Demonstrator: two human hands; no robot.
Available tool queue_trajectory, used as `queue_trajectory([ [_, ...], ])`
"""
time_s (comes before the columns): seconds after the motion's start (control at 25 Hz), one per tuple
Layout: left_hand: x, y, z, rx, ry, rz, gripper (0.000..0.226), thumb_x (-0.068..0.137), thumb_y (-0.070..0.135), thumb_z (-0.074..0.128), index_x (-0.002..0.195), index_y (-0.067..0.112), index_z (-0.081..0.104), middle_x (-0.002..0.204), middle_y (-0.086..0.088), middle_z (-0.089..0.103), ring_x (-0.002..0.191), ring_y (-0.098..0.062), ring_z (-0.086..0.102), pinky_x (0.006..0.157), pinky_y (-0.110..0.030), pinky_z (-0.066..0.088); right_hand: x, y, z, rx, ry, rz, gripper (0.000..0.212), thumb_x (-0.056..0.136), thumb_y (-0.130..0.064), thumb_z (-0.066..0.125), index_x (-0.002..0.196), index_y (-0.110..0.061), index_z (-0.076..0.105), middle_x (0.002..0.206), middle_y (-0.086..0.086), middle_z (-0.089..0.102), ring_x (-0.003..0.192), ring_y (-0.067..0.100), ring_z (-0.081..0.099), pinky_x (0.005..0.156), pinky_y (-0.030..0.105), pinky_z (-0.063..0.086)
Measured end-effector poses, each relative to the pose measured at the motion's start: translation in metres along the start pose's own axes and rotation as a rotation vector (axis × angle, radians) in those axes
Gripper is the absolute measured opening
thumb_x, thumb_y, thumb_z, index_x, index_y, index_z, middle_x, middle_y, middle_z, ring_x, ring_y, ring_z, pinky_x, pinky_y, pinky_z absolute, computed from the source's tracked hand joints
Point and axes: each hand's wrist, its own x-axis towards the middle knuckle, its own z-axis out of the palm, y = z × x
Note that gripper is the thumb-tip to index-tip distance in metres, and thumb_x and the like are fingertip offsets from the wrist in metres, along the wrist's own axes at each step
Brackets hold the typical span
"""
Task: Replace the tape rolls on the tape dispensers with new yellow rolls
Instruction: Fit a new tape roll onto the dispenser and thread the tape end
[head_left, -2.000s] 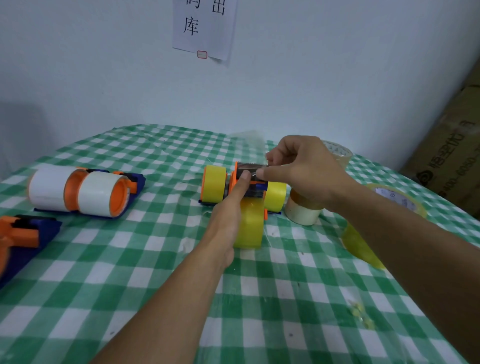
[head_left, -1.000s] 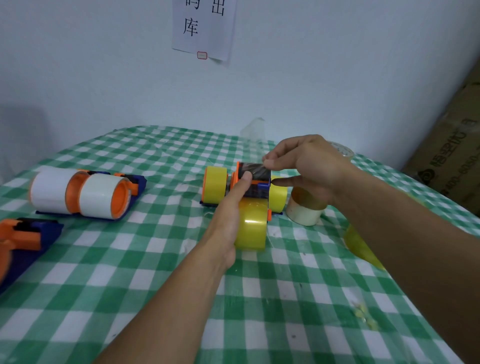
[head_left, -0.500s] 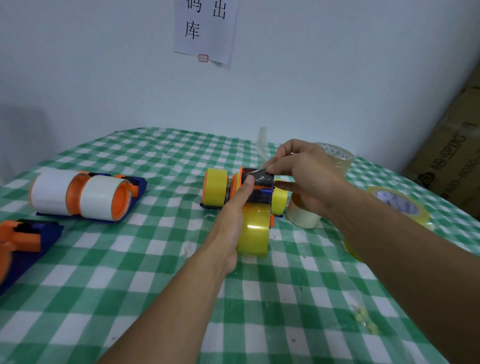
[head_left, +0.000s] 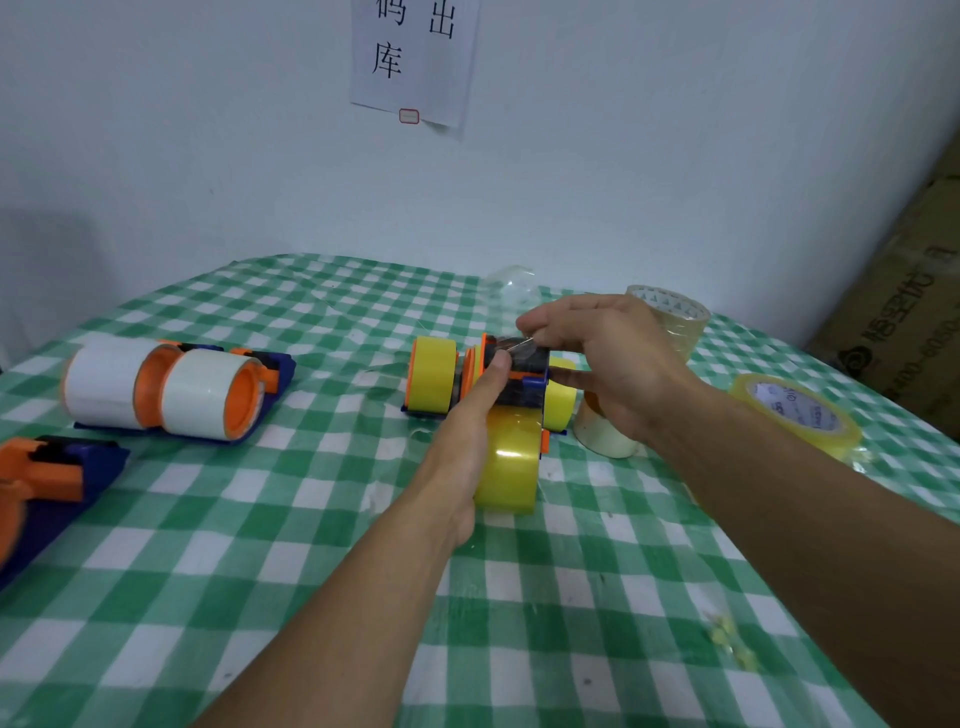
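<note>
Two hands work on one tape dispenser (head_left: 524, 384) in the middle of the green checked table (head_left: 311, 571). Your left hand (head_left: 457, 447) holds it from the side, with the thumb pressed down on the dark top part. I think that is to stop it from sliding while you pull. Your other left fingers are hidden behind it, so I cannot tell how they lie.

Your right hand (head_left: 608, 364) comes over the top. Its thumb and first finger are pressed together, pinching the thin, shiny tape end (head_left: 522, 341). It looks like you are leading the tape across the front so it will be ready to cut.

The new yellow roll (head_left: 506, 467) sits on the near end of the dispenser, right beside your left hand. Two more yellow rolls stand just behind, one on each side of your hands.

Far to the left, a dispenser with white rolls (head_left: 166, 395) lies flat on the table. My guess is that it needs new rolls next. Another blue and orange dispenser (head_left: 52, 467) lies at the left edge. On your right, some clear rolls (head_left: 795, 415) are near.

Pull softly. The tape end is thin and could stick to your fingers or fold onto itself.
</note>
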Motion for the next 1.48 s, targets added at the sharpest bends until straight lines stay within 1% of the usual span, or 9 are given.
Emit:
queue_trajectory([
  [0.16,-0.001,0.001,0.0,0.01,0.009,-0.011,0.048,0.077,0.075,0.064,0.107,0.04,0.076,0.103,0.002,0.078,0.102,-0.025,0.072,0.096,-0.053,0.054,0.003,0.002,0.003,-0.004,0.018,-0.059,0.007,0.08,-0.003,0.077,0.084,-0.008,0.077,0.089,0.006,0.077,0.09,0.021,0.072,0.083,0.041,0.06],
  [0.32,-0.001,-0.001,0.001,0.026,0.003,0.013,0.052,0.071,0.079,0.066,0.107,0.043,0.075,0.106,0.004,0.078,0.106,-0.025,0.071,0.099,-0.054,0.051,0.007,0.004,0.01,-0.004,0.075,-0.149,0.012,0.078,0.001,0.082,0.078,-0.005,0.072,0.075,0.011,0.07,0.069,0.018,0.067,0.071,0.029,0.059],
  [0.52,-0.006,0.004,0.001,0.057,-0.031,0.021,0.068,0.056,0.082,0.074,0.11,0.039,0.075,0.118,0.009,0.072,0.119,-0.02,0.062,0.108,-0.048,0.042,0.01,0.007,0.012,-0.063,0.108,-0.244,0.014,0.081,-0.001,0.08,0.077,-0.009,0.07,0.071,0.009,0.067,0.069,0.018,0.062,0.069,0.03,0.056],
  [0.6,-0.008,0.003,0.001,0.136,-0.038,0.005,0.054,0.068,0.064,0.08,0.109,0.029,0.074,0.112,0.019,0.067,0.111,-0.008,0.057,0.099,-0.032,0.037,0.015,0.005,0.006,-0.074,0.118,-0.258,0.015,0.081,-0.002,0.081,0.077,-0.011,0.07,0.071,0.011,0.065,0.068,0.021,0.061,0.071,0.037,0.055],
  [0.68,-0.008,0.0,0.002,0.2,-0.053,0.027,0.03,0.075,0.042,0.082,0.1,0.027,0.073,0.097,0.019,0.071,0.097,-0.003,0.058,0.083,-0.03,0.037,0.02,0.004,0.0,-0.091,0.119,-0.253,0.015,0.081,-0.005,0.082,0.079,-0.012,0.069,0.073,0.014,0.063,0.068,0.023,0.062,0.072,0.044,0.057],
  [0.8,-0.009,-0.001,0.003,0.242,-0.055,0.052,0.037,0.074,0.043,0.084,0.103,0.023,0.075,0.098,0.007,0.077,0.102,-0.018,0.067,0.099,-0.042,0.042,0.025,0.004,-0.007,-0.143,0.127,-0.254,0.015,0.08,-0.01,0.084,0.082,-0.013,0.069,0.076,0.009,0.064,0.073,0.023,0.065,0.077,0.054,0.06],
  [0.96,-0.015,0.0,0.006,0.233,-0.135,0.069,0.032,0.081,0.036,0.081,0.1,0.013,0.072,0.083,-0.008,0.079,0.08,-0.026,0.077,0.104,-0.053,0.047,0.028,0.004,-0.011,-0.202,0.149,-0.275,0.016,0.08,-0.014,0.085,0.083,-0.015,0.069,0.081,0.006,0.064,0.076,0.026,0.067,0.076,0.055,0.06],
  [1.12,-0.015,-0.001,0.007,0.237,-0.145,0.09,0.032,0.084,0.04,0.077,0.097,0.011,0.072,0.079,-0.014,0.077,0.071,-0.028,0.075,0.09,-0.05,0.057,0.033,0.003,-0.015,-0.272,0.143,-0.305,0.016,0.081,-0.015,0.083,0.08,-0.019,0.068,0.083,0.0,0.063,0.087,0.036,0.07,0.077,0.056,0.059],
  [1.48,-0.013,-0.003,0.007,0.294,-0.157,0.133,0.025,0.084,0.026,0.079,0.096,0.005,0.072,0.077,-0.012,0.076,0.069,-0.024,0.073,0.08,-0.034,0.059,0.039,0.007,-0.016,-0.396,0.11,-0.413,0.022,0.087,-0.016,0.078,0.077,-0.028,0.062,0.091,-0.004,0.064,0.077,0.024,0.074,0.077,0.052,0.059],
])
